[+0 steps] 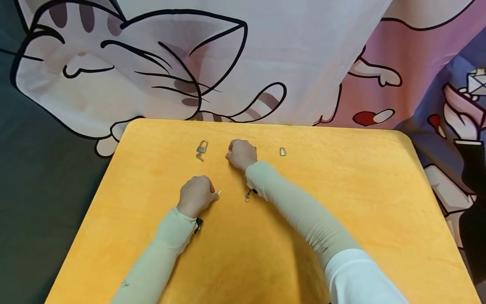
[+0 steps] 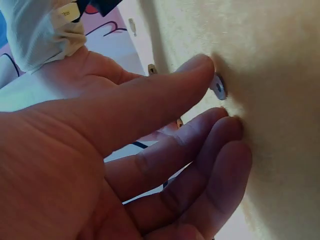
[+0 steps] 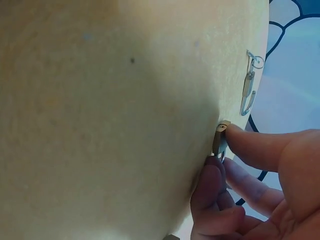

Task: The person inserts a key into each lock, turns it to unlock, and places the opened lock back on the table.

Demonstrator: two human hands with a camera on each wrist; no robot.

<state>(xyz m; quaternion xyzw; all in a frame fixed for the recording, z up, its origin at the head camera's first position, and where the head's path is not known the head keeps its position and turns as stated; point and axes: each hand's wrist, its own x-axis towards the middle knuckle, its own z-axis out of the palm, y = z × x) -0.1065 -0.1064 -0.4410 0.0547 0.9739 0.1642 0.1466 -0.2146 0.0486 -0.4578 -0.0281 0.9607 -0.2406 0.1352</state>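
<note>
Brass padlock (image 3: 220,137) and key (image 2: 221,91) apart: we judge this the lining-up step before unlocking.
Leftmost on the table (image 1: 235,253), a larger padlock (image 1: 201,149) lies with its keys (image 1: 199,156); our left hand's (image 1: 196,196) grip is drawn to a pinch on the key; our right hand's (image 1: 243,155) grip pinches the brass padlock toward the far side; another small padlock (image 1: 282,152) lies rightmost. Next, we likely need to bring key and brass padlock together.

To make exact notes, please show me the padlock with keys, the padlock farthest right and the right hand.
Padlock with keys (image 1: 201,149): head view, its body.
Padlock farthest right (image 1: 282,153): head view, its body.
Right hand (image 1: 243,155): head view, its back.
</note>
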